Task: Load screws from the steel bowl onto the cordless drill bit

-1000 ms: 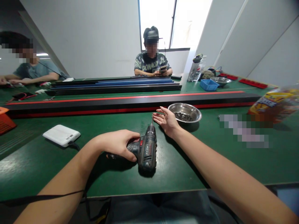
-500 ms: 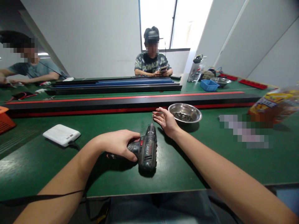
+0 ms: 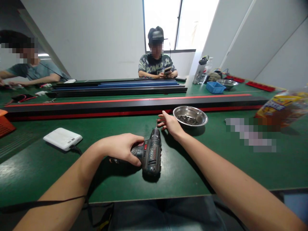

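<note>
My left hand (image 3: 124, 148) is wrapped around the grip of a dark cordless drill (image 3: 152, 155), which lies on its side near the table's front edge, chuck facing away from me. A thin bit (image 3: 157, 123) sticks out of the chuck. Right at the bit's tip is my right hand (image 3: 171, 124), its fingers spread and slightly curled. Whether a tiny screw sits at the tip is too small to tell. Just beyond that hand stands a steel bowl (image 3: 202, 113) with many small dark screws (image 3: 187, 120) in it.
A long black bar with red edges (image 3: 108, 108) crosses the green table (image 3: 204, 179). Behind it lie black and blue strips (image 3: 134, 84). A white power bank (image 3: 63, 139) and orange basket (image 3: 6, 123) are left; a snack bag (image 3: 276, 110) is right. Two other people sit beyond.
My right hand's fingers have shifted slightly at the bit's tip, curling a little more. The drill and my left hand stay in place.
</note>
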### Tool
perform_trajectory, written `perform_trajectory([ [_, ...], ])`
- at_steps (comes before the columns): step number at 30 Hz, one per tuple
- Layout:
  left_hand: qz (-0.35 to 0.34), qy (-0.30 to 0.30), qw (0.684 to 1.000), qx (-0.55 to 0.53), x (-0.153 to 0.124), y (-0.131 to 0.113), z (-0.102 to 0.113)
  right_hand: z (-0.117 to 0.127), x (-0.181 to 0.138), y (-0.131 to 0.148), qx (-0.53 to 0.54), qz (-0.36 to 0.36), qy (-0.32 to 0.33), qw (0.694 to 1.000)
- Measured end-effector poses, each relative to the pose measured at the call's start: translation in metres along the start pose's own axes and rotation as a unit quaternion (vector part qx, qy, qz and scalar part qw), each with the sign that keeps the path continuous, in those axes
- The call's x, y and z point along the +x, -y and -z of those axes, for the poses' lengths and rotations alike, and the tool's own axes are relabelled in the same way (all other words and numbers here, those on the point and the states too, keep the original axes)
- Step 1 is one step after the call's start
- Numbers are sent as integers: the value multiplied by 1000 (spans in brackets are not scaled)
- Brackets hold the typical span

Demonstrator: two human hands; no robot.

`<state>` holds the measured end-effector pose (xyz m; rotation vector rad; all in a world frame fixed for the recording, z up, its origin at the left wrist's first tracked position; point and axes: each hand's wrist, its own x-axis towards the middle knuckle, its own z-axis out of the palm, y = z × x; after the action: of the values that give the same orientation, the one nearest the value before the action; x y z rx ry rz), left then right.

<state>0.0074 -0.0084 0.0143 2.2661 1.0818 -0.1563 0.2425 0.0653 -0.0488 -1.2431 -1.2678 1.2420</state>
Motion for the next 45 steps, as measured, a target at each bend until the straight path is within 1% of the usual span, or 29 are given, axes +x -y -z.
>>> perform_trajectory([
  [6,3,-3,1000,1,0,0,-1,2,-1,-1,3,8,29,1000],
  [25,3,-1,1000,1,1,0,-1,2,-3,0,10,10,28,999],
  [30,6,0,1000,6,1,0,-1,2,-3,2,-10,12,34,999],
  [36,10,2,1000,12,1,-1,-1,1,-4,5,-6,2,40,999],
  [45,6,-4,1000,8,1,1,-2,3,-1,0,-8,12,55,998],
])
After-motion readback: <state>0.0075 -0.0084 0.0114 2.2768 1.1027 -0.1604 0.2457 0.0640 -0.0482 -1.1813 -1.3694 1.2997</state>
